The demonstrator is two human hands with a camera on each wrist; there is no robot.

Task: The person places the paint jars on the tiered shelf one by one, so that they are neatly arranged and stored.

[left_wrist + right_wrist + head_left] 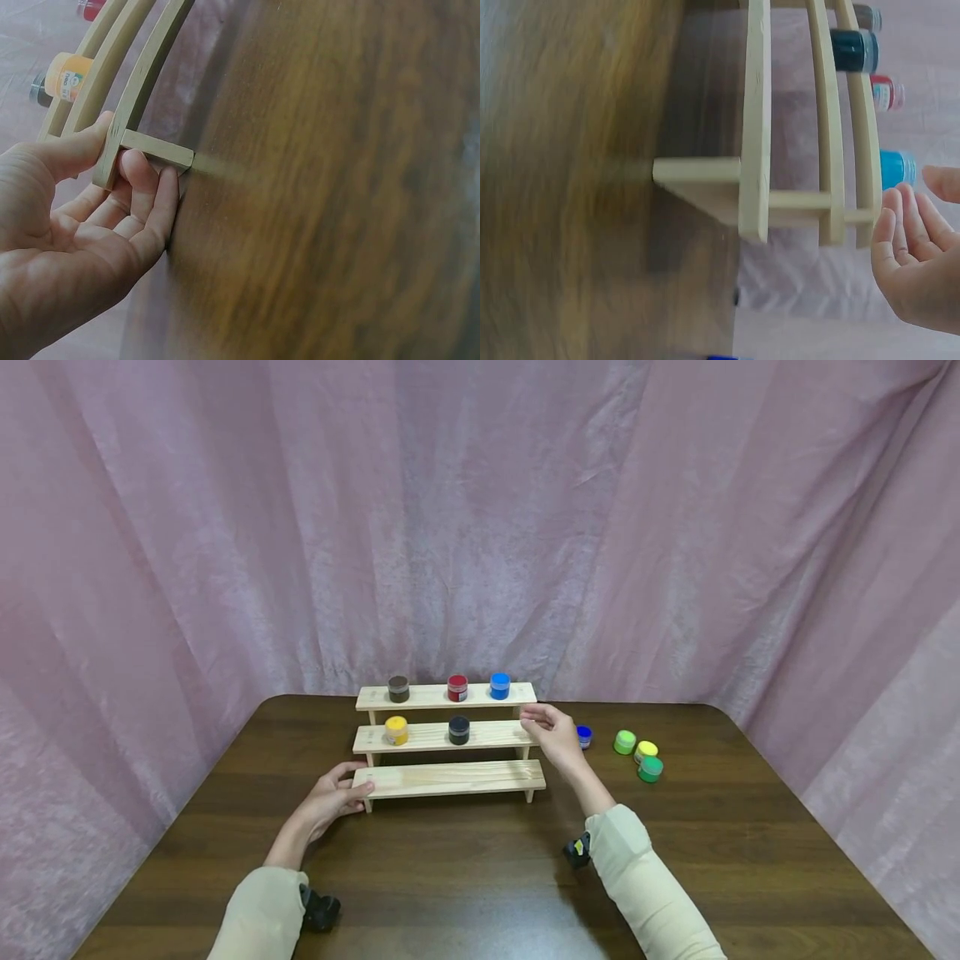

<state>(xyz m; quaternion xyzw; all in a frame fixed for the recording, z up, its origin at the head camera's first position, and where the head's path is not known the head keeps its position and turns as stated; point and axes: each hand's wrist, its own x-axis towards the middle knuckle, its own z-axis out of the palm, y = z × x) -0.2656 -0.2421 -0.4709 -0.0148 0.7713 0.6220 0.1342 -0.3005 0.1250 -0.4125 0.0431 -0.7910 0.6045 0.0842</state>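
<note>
A pale wooden three-step display rack [450, 779] stands on the table. My left hand [330, 795] grips the left end of its lowest step, thumb on top and fingers curled beneath by the leg. On the top step sit a brown paint jar [398, 689], a red jar [457, 688] and a blue jar [500, 686]. The middle step holds a yellow jar [396, 731] and a black jar [459, 730]. My right hand [553, 737] is at the rack's right end; in the right wrist view its thumb and loosely bent fingers are apart with nothing between them.
Right of the rack, on the brown table [450, 877], are a dark blue jar [584, 738], partly behind my right hand, a light green jar [625, 742], a yellow-lidded jar [646, 752] and a green jar [650, 769]. A pink curtain [480, 527] hangs behind the table.
</note>
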